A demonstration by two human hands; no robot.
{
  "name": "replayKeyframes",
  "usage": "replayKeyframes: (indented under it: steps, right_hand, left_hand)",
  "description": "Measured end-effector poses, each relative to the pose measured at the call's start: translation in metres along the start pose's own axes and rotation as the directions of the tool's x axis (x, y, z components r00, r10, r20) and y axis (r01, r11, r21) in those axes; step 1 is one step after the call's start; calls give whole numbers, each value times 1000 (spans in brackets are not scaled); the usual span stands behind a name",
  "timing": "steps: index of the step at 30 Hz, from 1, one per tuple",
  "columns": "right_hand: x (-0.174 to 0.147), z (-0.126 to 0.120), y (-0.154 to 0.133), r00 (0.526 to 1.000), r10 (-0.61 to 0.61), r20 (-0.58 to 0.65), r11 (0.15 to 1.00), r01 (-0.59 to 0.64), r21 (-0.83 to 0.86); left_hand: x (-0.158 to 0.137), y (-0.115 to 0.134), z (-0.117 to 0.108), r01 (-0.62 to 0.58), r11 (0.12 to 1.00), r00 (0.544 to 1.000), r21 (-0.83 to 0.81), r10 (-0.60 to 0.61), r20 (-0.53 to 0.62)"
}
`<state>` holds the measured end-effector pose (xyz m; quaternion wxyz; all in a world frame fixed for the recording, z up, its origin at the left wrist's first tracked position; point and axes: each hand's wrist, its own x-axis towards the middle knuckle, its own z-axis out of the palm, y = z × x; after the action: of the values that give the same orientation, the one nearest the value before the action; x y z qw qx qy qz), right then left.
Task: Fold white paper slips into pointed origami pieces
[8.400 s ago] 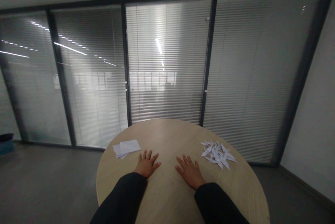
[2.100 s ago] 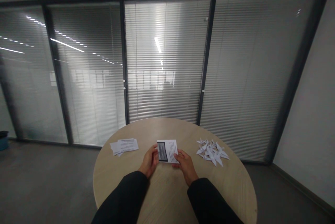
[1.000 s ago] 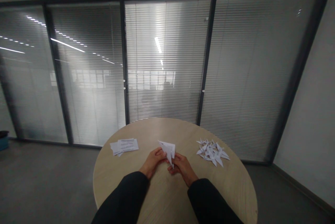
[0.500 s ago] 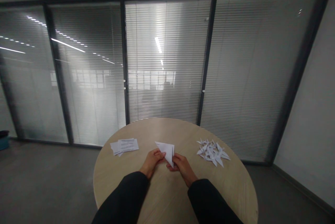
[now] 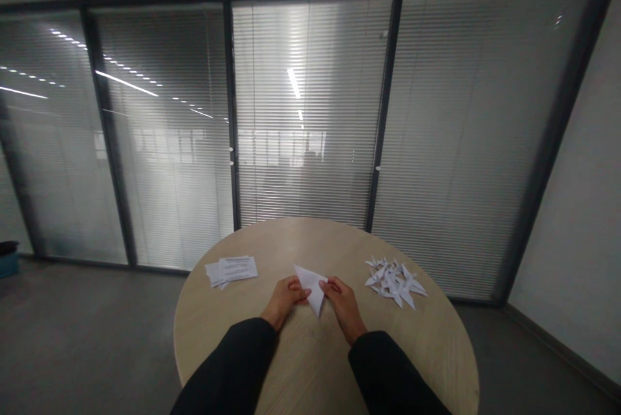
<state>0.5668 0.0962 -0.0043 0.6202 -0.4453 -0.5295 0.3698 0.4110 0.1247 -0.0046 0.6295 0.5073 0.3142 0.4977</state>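
A sheet of white paper [image 5: 312,284], folded into a triangle, is held between my two hands above the middle of the table. My left hand [image 5: 286,298] pinches its left edge, thumb on top. On the other side my right hand [image 5: 342,305] grips the upper right corner between thumb and fingers. One point of the triangle faces away to the upper left and another points down toward me. The fingertips beneath the paper are partly hidden.
The round wooden table [image 5: 301,370] bears a small stack of printed paper sheets [image 5: 237,268] at the left and a heap of folded white paper cranes [image 5: 395,281] at the right. Behind it stands a glass partition with blinds [image 5: 305,189]. A blue bin [image 5: 8,261] is at far left.
The folded paper has turned and now shows a wider triangular face. My right hand has moved up from its lower right edge to the upper right corner; my left hand has barely moved.
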Motion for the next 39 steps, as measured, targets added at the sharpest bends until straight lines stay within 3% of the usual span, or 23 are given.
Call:
replayKeyframes:
  steps: [9,21,39]
  right_hand:
    - [1,-1,-1,1000,-20,-22,999,19,-41]
    - [0,-2,1,999,7,39,999,-5,-37]
    - [0,1,2,992,29,119,994,-16,-107]
  left_hand:
    - [-2,1,0,-35,999,998,-4,36,48]
    - [-8,11,5,-80,991,997,-103,82,12]
    - [1,8,-4,-136,960,974,-243,86,-208]
